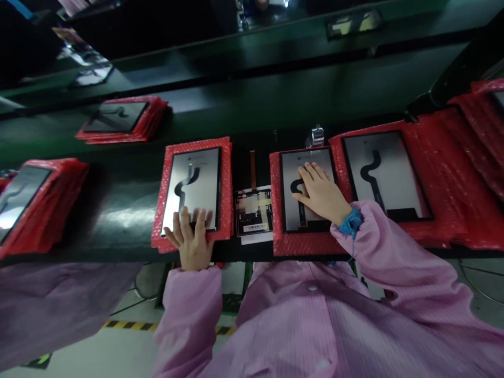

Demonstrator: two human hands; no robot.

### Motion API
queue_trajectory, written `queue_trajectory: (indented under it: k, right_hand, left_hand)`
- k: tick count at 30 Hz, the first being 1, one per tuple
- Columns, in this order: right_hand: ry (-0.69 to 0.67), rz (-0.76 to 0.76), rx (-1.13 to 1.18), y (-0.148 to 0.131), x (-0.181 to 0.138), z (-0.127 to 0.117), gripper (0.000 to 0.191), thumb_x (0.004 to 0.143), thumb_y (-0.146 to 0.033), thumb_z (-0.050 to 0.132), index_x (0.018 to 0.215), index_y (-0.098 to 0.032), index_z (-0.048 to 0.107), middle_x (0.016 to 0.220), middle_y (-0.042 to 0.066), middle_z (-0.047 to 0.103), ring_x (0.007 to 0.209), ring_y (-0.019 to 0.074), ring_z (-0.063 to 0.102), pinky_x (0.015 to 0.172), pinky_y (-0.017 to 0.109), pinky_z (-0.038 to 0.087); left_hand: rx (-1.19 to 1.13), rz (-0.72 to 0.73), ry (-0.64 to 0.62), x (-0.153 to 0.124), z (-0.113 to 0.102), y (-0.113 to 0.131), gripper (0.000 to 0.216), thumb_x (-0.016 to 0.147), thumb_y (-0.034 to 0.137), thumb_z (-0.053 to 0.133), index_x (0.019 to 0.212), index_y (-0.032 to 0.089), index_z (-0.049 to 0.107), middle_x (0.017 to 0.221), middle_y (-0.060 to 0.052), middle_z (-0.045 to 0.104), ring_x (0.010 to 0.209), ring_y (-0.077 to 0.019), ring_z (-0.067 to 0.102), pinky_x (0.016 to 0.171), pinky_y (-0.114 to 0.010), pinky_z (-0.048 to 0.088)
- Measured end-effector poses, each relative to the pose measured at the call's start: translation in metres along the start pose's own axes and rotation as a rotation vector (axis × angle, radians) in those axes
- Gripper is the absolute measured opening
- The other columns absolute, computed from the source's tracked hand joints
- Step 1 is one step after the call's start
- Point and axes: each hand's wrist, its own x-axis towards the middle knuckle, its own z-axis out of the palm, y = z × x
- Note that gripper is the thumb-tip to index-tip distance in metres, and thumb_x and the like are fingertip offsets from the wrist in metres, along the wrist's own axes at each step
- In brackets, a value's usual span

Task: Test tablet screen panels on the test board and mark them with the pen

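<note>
My left hand (192, 241) rests with spread fingers on the lower edge of a display panel (200, 181), which lies on a red bubble-wrap bag (226, 194). Flat on a second display panel (289, 210) is my right hand (321, 194), its fingers apart; this panel also sits on red bubble wrap (299, 244). A black ribbon cable curves across each panel. Between the two stands a small circuit assembly (254, 212) with a barcode label and an orange flex strip (253, 169). My right wrist wears a blue band (351, 221).
To the right, another panel (388, 173) lies on overlapping red bags (444, 178). Stacks of bagged panels stand at left (51, 210) and back left (151, 123). A shiny metal object (315, 136) sits behind the right panel. A co-worker's sleeve (59, 310) is at lower left.
</note>
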Motion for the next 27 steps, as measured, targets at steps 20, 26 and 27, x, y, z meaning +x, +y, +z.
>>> queue_trajectory:
  k: [20, 26, 27]
  right_hand:
    - [0.125, -0.085, 0.237, 0.004, 0.006, 0.009, 0.056, 0.085, -0.020, 0.069, 0.138, -0.012, 0.052, 0.131, 0.015, 0.060, 0.126, 0.0348, 0.047, 0.113, 0.054, 0.039]
    - [0.155, -0.127, 0.743, 0.005, 0.009, 0.015, 0.065, 0.077, -0.010, 0.058, 0.140, -0.021, 0.045, 0.142, 0.013, 0.047, 0.122, 0.0239, 0.054, 0.101, 0.042, 0.054]
    - [0.164, -0.117, 0.793, 0.005, 0.009, 0.016, 0.067, 0.079, -0.011, 0.055, 0.144, -0.022, 0.041, 0.146, 0.013, 0.043, 0.123, 0.0224, 0.056, 0.098, 0.040, 0.056]
  left_hand:
    - [-0.212, 0.064, -0.061, 0.128, 0.023, 0.144, 0.051, 0.092, 0.024, 0.054, 0.142, 0.015, 0.050, 0.156, -0.023, 0.038, 0.148, -0.0395, 0.034, 0.119, -0.061, 0.034]
    - [-0.060, -0.128, -0.173, 0.169, 0.052, 0.140, 0.060, 0.087, 0.013, 0.048, 0.147, 0.009, 0.046, 0.149, -0.026, 0.042, 0.135, -0.0452, 0.046, 0.107, -0.064, 0.043]
    - [-0.092, -0.117, -0.149, 0.169, 0.054, 0.136, 0.062, 0.084, 0.010, 0.046, 0.146, 0.012, 0.047, 0.144, -0.023, 0.047, 0.133, -0.0435, 0.048, 0.106, -0.064, 0.044]
